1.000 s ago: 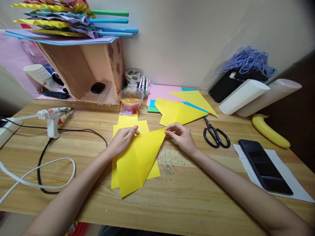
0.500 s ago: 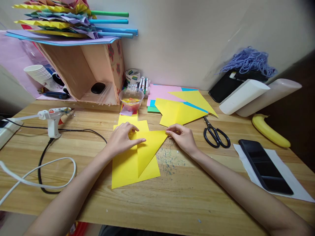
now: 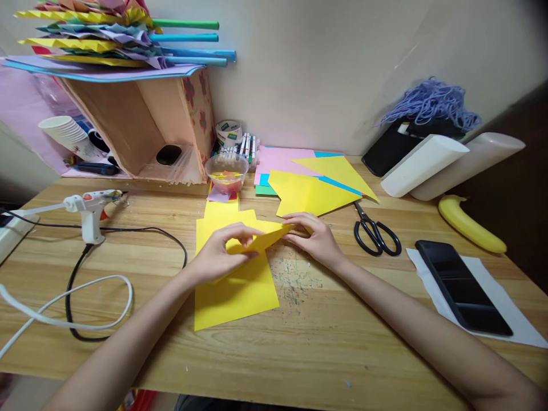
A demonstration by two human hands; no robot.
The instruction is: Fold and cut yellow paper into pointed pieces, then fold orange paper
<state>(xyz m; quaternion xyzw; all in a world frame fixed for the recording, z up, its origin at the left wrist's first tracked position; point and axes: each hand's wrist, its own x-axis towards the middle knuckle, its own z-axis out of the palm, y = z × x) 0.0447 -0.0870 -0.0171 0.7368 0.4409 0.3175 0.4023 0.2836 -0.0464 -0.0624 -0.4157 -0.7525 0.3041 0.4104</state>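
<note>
Folded yellow paper (image 3: 269, 236): held tilted over yellow sheets (image 3: 240, 294) on the counter (image 3: 325, 348).
Left hand (image 3: 226, 251): gripping the paper's left part with curled fingers.
Right hand (image 3: 314, 236): pinching the pointed corner between thumb and fingers.
Corner: best kept still while lining up edges, before creasing firmly.

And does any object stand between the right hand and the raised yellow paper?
Nothing visible: the right hand pinches the raised yellow paper directly at one corner. The scissors lie apart, right of that hand.
</note>
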